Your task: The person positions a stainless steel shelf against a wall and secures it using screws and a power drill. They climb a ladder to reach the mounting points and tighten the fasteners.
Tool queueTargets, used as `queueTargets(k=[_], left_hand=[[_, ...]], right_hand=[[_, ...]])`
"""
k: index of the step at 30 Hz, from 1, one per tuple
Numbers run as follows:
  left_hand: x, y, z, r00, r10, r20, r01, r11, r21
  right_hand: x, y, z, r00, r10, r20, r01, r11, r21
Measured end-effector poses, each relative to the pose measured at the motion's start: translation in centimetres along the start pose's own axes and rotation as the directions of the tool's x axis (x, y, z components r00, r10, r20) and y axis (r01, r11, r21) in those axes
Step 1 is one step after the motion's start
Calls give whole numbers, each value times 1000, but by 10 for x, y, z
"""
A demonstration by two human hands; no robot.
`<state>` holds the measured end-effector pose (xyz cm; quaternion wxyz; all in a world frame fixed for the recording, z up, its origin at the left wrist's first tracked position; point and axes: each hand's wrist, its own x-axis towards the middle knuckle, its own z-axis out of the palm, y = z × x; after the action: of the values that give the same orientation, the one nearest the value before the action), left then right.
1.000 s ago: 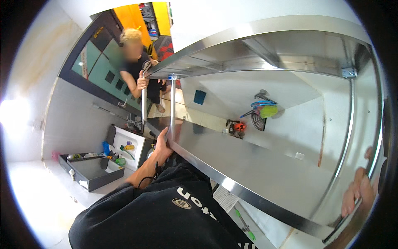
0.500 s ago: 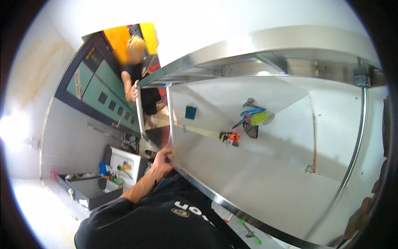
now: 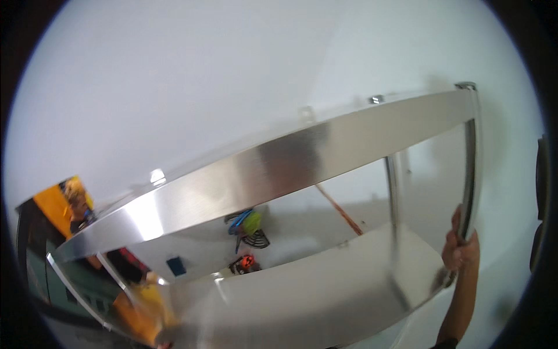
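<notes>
One hand, the right hand, was clamped round the right edge of a big steel shelf unit, tilted, filling the view. Left hand blurred at lower left, grip can't tell. Small blue square lay beyond, nr green and orange items.

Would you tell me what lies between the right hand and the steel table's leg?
Nothing: in the head view the right hand is wrapped directly around the steel table's leg.

A large brushed stainless-steel shelf unit fills the view; the right hand wraps its fingers round the upright post.
</notes>
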<state>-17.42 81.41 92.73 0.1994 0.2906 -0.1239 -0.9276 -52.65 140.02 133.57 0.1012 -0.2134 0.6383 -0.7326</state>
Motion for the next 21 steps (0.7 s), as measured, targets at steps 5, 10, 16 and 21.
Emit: queueTargets(k=[5, 10, 16, 21], left_hand=[[-25, 10, 28, 1000, 13, -8, -14, 998, -55], [3, 18, 85, 992, 125, -7, -125, 992, 6], [62, 60, 110, 969, 242, 37, -245, 964, 102], [124, 67, 178, 966, 216, 138, -242, 949, 204]], right_hand=[[8, 7, 34, 965, -95, -245, -28, 890, -456], [17, 44, 64, 668, -440, -599, -87, 754, -651], [-29, 103, 63, 374, -547, -749, -23, 802, -597], [-54, 214, 40, -35, -560, -828, -5, 828, -560]])
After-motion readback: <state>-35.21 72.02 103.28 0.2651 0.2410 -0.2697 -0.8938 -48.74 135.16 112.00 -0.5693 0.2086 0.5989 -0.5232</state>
